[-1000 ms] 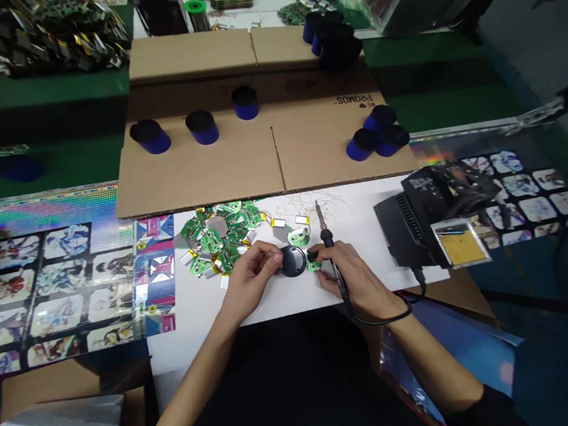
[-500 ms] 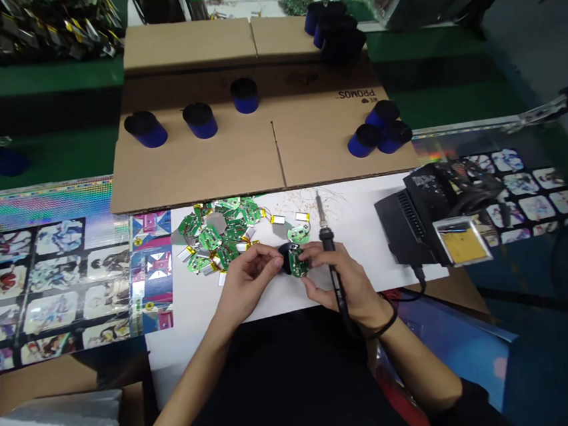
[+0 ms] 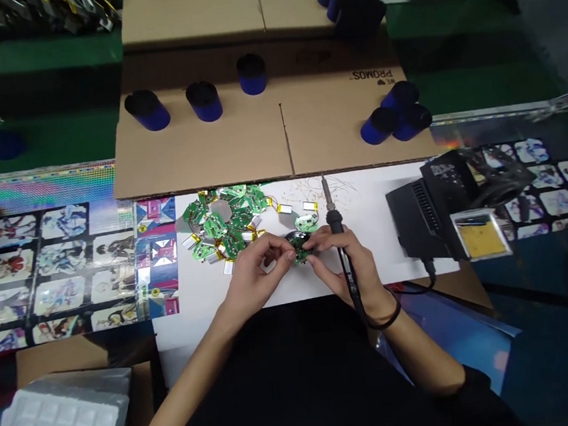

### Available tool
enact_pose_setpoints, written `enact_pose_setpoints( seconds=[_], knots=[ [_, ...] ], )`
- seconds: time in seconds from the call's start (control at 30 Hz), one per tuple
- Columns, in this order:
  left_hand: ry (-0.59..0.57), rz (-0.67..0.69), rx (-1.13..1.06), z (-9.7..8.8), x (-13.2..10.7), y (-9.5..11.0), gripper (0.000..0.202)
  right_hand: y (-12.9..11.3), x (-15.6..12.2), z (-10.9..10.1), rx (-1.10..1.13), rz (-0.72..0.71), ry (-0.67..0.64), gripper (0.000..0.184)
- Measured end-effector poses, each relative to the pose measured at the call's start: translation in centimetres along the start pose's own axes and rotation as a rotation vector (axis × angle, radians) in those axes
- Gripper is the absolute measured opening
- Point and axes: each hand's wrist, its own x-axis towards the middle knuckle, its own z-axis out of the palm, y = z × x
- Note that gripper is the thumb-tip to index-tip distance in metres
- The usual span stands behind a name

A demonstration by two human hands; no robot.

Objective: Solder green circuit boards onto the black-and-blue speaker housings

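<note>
Between my two hands is a small green circuit board (image 3: 300, 257) with a round black part against it. My left hand (image 3: 257, 276) pinches its left side with thumb and forefinger. My right hand (image 3: 357, 269) holds a black soldering iron (image 3: 349, 277), its metal tip pointing away from me, while the thumb and fingertips touch the board's right side. Just beyond lies another green board (image 3: 306, 223) with a small silver battery (image 3: 309, 206) near it. A pile of green boards (image 3: 232, 221) with wired batteries is to the left of them.
A black soldering station (image 3: 418, 217) and a tray with a yellow sponge (image 3: 482, 237) stand on the right. Blue-black cups (image 3: 252, 75) stand on a cardboard sheet (image 3: 208, 156) ahead. Wire scraps (image 3: 342, 187) lie near the iron's tip. White moulded trays (image 3: 63, 422) are at lower left.
The view has shifted slightly. The board between my hands has turned flatter with the black part now behind its far edge, and my right fingers have closed in over it.
</note>
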Motion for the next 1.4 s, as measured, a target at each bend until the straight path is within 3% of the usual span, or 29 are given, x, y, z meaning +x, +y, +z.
enact_pose_setpoints(
  seconds=[0.2, 0.5, 0.8, 1.03, 1.4],
  knots=[
    [-0.009, 0.086, 0.036, 0.1, 0.3, 0.3, 0.011, -0.7, 0.8, 1.5, 0.287, 0.139, 0.075, 0.026],
    [0.053, 0.009, -0.121, 0.7, 0.1, -0.9, 0.026, -0.8, 0.8, 2.6, 0.331, 0.249, 0.232, 0.034],
    [0.083, -0.027, -0.240, 1.2, 0.2, -1.3, 0.029, -0.6, 0.7, 3.1, 0.375, 0.243, 0.271, 0.034],
    [0.058, 0.013, -0.233, 1.1, 0.2, -1.6, 0.022, -0.7, 0.9, 2.9, 0.416, 0.166, 0.206, 0.031],
    [0.050, 0.034, -0.221, 1.2, 0.1, -1.4, 0.022, -0.9, 0.9, 2.9, 0.363, 0.139, 0.205, 0.032]
  ],
)
